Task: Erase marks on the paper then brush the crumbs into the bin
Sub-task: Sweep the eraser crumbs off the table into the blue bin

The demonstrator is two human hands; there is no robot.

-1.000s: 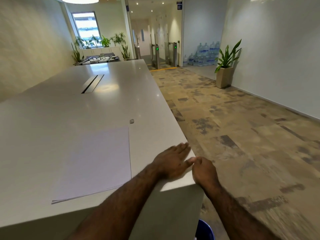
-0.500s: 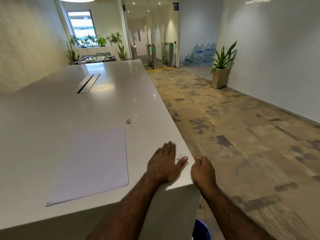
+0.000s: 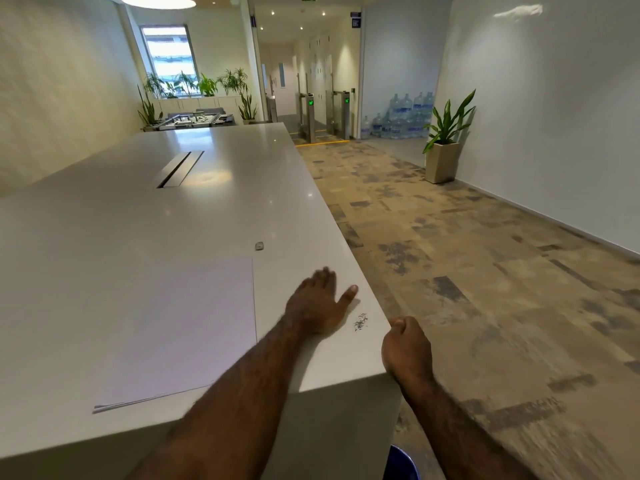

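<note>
Head view:
Left hand [image 3: 317,301]: lay flat on the table [image 3: 138,216], fingers straight, grasping nothing.
Crumbs [image 3: 360,321]: a small dark scatter near the table's right edge, between the two hands.
Right hand [image 3: 407,348]: cupped against the table's edge, fingers curled; contents could not be told.
Paper [image 3: 180,327]: flat, left of the left hand.
Eraser [image 3: 259,245]: beyond the paper's far corner.
Bin [image 3: 403,462]: blue rim below the table corner.

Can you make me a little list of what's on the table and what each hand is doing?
table: long white table
paper: sheets lying flat near the front edge
eraser: small eraser beyond the paper
crumbs: dark crumbs near the right edge
left hand: left hand flat on the table, beside the crumbs
right hand: right hand curled, at the table's side edge
bin: blue bin on the floor below, only partly seen
</note>
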